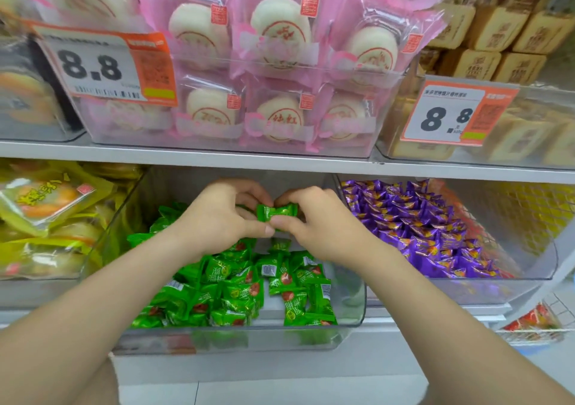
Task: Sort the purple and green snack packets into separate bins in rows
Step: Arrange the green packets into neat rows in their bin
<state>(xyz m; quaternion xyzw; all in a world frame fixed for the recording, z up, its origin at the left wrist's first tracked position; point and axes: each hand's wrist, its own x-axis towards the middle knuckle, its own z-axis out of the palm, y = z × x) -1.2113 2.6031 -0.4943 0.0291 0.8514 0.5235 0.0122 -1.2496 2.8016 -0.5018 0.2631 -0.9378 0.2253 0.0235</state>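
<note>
Green packet [276, 213] pinched by left hand [217, 214] and right hand [314, 221], purple packets [429, 227] beside, pink buns [280, 62] above

Bare left hand [214, 218] and right hand [320, 222], bare forearms, short thumbnails

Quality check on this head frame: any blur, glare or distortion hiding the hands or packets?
Head view: even, bright light, faint shadows; pink bun packs and the left price tag are soft, with glare on the wrappers; yellow packs at the left edge smear; the shelf edge slants, likely lens distortion; left hand, right hand and the green packet they pinch are clear.
</note>
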